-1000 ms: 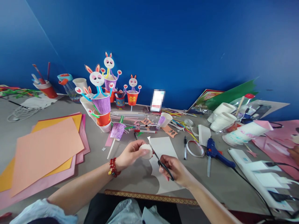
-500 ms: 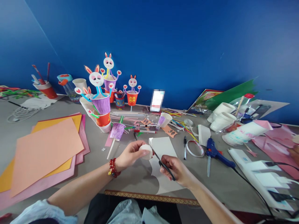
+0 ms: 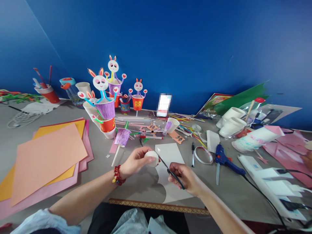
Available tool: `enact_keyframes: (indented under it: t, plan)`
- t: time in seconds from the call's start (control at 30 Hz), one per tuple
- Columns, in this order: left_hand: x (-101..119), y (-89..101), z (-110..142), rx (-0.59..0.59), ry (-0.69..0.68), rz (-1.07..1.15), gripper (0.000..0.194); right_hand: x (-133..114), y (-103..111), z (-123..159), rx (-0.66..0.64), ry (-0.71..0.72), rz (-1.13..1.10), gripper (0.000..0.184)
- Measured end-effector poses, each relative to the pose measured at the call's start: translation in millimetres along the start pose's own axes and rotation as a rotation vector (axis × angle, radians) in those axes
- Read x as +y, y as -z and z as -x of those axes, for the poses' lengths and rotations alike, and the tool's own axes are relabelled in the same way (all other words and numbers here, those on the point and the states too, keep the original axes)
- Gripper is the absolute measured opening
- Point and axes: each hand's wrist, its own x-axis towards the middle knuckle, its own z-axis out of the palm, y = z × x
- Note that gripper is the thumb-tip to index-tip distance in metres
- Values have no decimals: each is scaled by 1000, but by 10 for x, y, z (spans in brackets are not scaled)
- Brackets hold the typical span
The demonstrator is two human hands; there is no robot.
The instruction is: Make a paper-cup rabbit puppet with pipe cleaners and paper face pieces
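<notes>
My left hand [image 3: 135, 161], with a red bead bracelet at the wrist, is closed around a small white paper cup [image 3: 152, 158] held on its side. My right hand [image 3: 186, 177] grips black-handled scissors [image 3: 168, 167] whose blades point up and left and meet the cup's rim. Both hands hover just above a white paper sheet [image 3: 170, 169] lying on the grey table [image 3: 136, 185].
Stacked orange, yellow and pink sheets [image 3: 46, 156] lie at left. Bunny cup figures [image 3: 106, 100] stand behind, amid straws and pens. A blue glue gun [image 3: 225, 159], a tape ring [image 3: 204, 155] and white cups [image 3: 231, 122] sit right. Another person's hand [image 3: 307, 160] shows at the far right edge.
The scissors' tip has lowered slightly toward the cup's rim and my right hand has edged a little right. My left hand and the cup stay in place.
</notes>
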Motion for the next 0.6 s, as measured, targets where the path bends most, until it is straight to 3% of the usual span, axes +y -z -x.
enact_keyframes:
  t: [0.6]
  plan:
    - [15, -4, 3, -8, -10, -35, 27, 13, -25, 12, -32, 20, -108, 57]
